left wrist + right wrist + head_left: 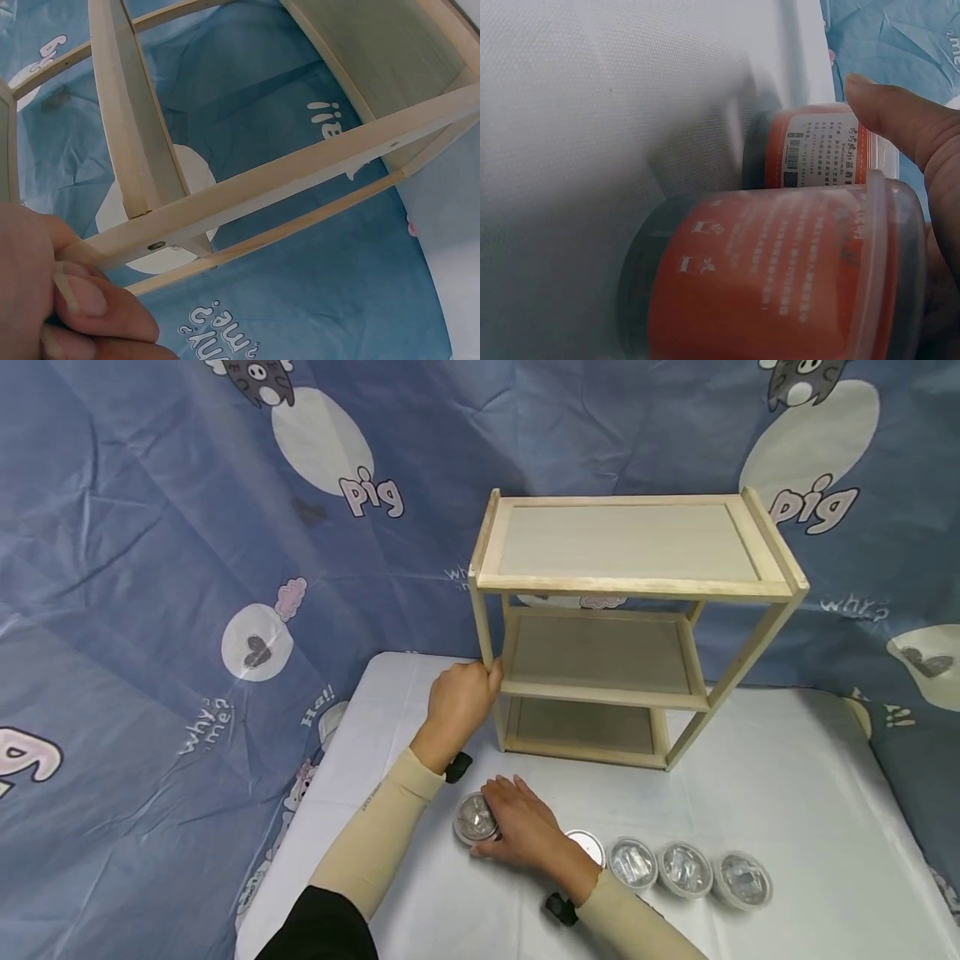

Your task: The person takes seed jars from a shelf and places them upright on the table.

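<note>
A pale wooden three-tier shelf (pixel 630 587) stands on the white-covered table. My left hand (pixel 462 697) grips its left front post, just beside the middle tier. In the left wrist view, the curled fingers (pixel 82 296) show close up at that post (pixel 247 191). My right hand (pixel 525 822) holds a round plastic tub (pixel 474 819) with a clear lid, at the left end of a row of tubs. The right wrist view shows this tub's orange side and white label (pixel 821 150), with the thumb at its lid edge. A nearer orange tub (pixel 772 277) partly blocks that view.
To the right of my right hand stand a white-topped tub (pixel 587 846), partly behind the wrist, and several clear-lidded tubs (pixel 686 869) side by side. Blue printed cloth (pixel 150 568) hangs behind and left of the white table (pixel 810 793).
</note>
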Demonstrator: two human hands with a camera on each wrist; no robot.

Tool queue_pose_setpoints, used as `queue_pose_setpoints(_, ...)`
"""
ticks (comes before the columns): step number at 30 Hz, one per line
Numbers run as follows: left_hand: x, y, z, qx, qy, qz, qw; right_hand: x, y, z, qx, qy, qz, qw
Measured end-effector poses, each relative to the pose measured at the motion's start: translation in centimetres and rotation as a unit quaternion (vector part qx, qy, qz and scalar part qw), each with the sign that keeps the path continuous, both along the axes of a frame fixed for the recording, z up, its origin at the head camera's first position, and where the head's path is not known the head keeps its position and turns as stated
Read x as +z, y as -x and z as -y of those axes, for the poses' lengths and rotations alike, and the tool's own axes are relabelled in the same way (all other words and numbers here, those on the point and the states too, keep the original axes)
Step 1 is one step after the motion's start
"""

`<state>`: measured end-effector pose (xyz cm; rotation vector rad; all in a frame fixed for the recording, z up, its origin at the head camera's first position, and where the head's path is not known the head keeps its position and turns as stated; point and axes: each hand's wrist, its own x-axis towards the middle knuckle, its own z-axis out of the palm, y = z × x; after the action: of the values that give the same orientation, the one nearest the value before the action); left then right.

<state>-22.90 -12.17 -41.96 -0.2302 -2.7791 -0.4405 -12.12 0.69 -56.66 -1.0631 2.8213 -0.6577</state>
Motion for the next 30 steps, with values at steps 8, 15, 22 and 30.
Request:
queue_pose_setpoints(8, -0.32, -0.01, 0.07, 0.007, 0.005, -0.006, 0.9999, -0.25, -0.11, 0.13, 0.000, -0.006, -0.015, 1.000)
queue_pose_setpoints(15, -0.27, -0.02, -0.17, 0.003, 0.008, -0.002, 1.0000, -0.41, -0.21, -0.10, -0.005, -0.002, -0.032, 0.999)
queue_pose_setpoints(22, -0.08, 0.02, -0.16, -0.001, -0.001, -0.007, 1.0000, -0.20, -0.16, -0.24, -0.003, -0.011, -0.020, 1.000)
queue_pose_setpoints(30, -0.11, -0.01, -0.04, -0.001, -0.005, -0.006, 1.0000, 0.12, -0.20, -0.49, 0.001, -0.008, -0.009, 1.000)
